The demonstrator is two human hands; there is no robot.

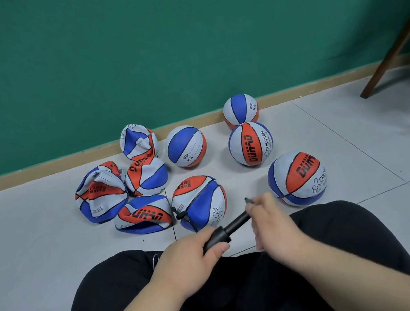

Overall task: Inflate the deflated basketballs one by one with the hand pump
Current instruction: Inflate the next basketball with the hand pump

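My left hand (194, 250) wraps the hand pump (235, 222) by its barrel, my right hand (272, 221) pinches its far tip; the pump slants up-right, and the half-flat basketball (199, 198) lies just beyond, nearer my left hand

A green wall (129, 46) meets pale floor tiles (355, 133) beside wooden chair legs (393, 52).

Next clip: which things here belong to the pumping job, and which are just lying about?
Job in hand:
- hand pump, gripped by the left hand and right hand
- deflated basketballs, crumpled on the floor
- inflated basketballs, round

Lying about:
- wooden chair
- skirting board
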